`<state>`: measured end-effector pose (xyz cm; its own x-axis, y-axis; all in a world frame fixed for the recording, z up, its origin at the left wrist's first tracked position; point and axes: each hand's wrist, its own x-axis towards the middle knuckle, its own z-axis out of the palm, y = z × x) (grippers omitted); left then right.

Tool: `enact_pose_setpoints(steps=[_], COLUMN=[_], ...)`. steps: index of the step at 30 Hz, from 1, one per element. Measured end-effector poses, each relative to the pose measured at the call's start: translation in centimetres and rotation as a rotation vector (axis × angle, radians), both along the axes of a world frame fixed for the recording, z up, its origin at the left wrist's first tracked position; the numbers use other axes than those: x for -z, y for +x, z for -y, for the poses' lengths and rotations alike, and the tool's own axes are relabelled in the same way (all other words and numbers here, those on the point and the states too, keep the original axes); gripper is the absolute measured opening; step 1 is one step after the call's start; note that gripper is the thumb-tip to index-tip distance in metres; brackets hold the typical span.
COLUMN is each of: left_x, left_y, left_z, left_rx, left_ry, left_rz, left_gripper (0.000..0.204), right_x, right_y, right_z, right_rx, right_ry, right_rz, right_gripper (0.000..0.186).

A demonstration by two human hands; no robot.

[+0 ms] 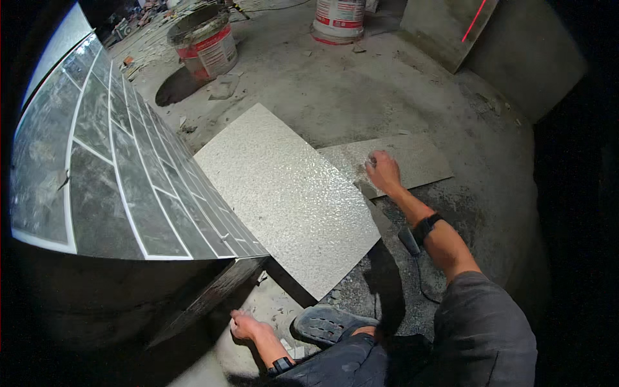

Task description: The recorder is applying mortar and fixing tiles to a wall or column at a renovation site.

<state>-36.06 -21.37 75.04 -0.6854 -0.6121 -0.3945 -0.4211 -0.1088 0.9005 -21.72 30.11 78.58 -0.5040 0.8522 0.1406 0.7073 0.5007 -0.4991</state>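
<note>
Brick-patterned panel (129, 161): just beside the big tile; a sideways knock could chip an edge.
Big tile (284, 200): mid-floor, overlapping the smaller slab; uneven support might crack it.
Smaller slab (416, 155): beneath the right hand.
Right hand (383, 173): fingers curled; can't tell on what.
Left hand (246, 325): fingers bunched; hold unclear from here.

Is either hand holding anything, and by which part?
I can't tell: the left hand and right hand are both curled, but no held thing shows clearly.

Rear tile (419, 160) part-hidden by pale tile (287, 200), white bucket (338, 16) cut off above, grip of right hand (384, 170) unclear
</note>
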Motion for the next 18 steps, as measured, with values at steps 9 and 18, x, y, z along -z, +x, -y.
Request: enact_pose_setpoints(steps=[9, 18], left_x=[0.0, 2.3], left_y=[-0.1, -1.4], left_z=[1.4, 1.8], left_rx=[0.023, -0.172], left_ry=[-0.251, -0.099], left_rz=[-0.012, -0.073], left_gripper=[0.009, 0.006], right_x=[11.9, 3.6], right_y=[7.4, 1.5], right_z=[-7.3, -6.5], right_rx=[0.250, 0.142], right_ry=[-0.158, -0.199], right_rz=[0.104, -0.067], right_gripper=[0.041, 0.030])
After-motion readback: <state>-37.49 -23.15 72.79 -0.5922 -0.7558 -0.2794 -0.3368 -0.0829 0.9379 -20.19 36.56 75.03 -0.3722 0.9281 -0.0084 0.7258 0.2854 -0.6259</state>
